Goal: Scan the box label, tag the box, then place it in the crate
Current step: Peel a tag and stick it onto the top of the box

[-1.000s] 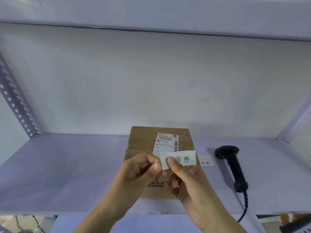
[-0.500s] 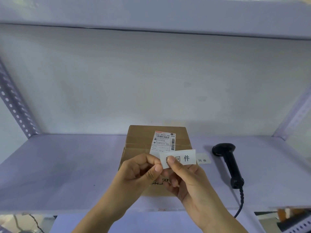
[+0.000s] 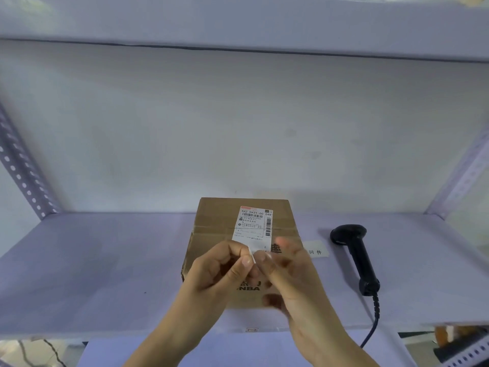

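A brown cardboard box (image 3: 219,229) sits on the pale shelf board (image 3: 92,263), its top bearing a white shipping label (image 3: 255,222) with barcodes. Just above the box's near half, my left hand (image 3: 219,274) and my right hand (image 3: 288,274) meet fingertip to fingertip. Between their thumbs and forefingers they pinch a small white tag sticker (image 3: 252,256), seen almost edge-on and mostly hidden. The right hand is blurred. No crate is in view.
A black handheld barcode scanner (image 3: 356,255) lies to the right of the box, its cable running off the shelf's front edge. A second white tag (image 3: 316,251) with printed characters lies between box and scanner. Perforated metal uprights (image 3: 19,170) flank the shelf; another shelf hangs overhead.
The tag, earlier held flat with its printed face towards me, is now turned edge-on between my fingertips. My right hand has shifted and blurred with motion. The box and scanner have stayed put.
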Action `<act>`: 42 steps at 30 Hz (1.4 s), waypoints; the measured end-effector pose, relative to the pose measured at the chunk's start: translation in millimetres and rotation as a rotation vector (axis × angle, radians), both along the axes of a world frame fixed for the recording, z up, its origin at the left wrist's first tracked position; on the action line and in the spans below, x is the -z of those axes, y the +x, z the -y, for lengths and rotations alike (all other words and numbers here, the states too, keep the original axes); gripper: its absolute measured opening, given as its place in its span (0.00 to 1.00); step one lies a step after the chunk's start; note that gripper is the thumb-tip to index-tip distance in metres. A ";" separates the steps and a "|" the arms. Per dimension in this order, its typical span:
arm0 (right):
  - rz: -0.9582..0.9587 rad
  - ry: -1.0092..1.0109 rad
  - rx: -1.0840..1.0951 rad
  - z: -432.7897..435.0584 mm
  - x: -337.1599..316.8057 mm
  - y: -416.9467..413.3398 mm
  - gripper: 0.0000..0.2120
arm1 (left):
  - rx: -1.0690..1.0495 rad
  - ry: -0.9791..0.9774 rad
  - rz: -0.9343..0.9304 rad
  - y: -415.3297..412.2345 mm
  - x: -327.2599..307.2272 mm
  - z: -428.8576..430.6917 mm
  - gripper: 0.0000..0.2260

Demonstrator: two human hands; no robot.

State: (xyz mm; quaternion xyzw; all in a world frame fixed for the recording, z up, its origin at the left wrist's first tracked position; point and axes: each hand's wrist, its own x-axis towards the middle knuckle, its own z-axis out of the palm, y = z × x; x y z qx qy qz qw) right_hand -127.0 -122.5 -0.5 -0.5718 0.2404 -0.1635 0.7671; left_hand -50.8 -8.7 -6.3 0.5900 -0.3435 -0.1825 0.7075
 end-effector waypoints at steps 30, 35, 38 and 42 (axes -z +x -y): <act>0.300 0.083 0.237 45.1 -14.6 15.7 0.07 | -0.618 0.720 0.215 137.5 60.3 -108.2 0.08; 0.252 0.085 0.184 40.2 -3.3 18.6 0.08 | -0.532 1.072 0.235 161.9 102.5 -115.9 0.08; 0.231 0.077 0.176 38.2 -0.2 20.5 0.09 | -0.534 1.207 0.274 165.8 106.6 -115.8 0.11; 0.227 0.017 0.185 37.0 3.0 21.4 0.10 | -0.623 1.173 0.406 148.4 73.1 -107.3 0.05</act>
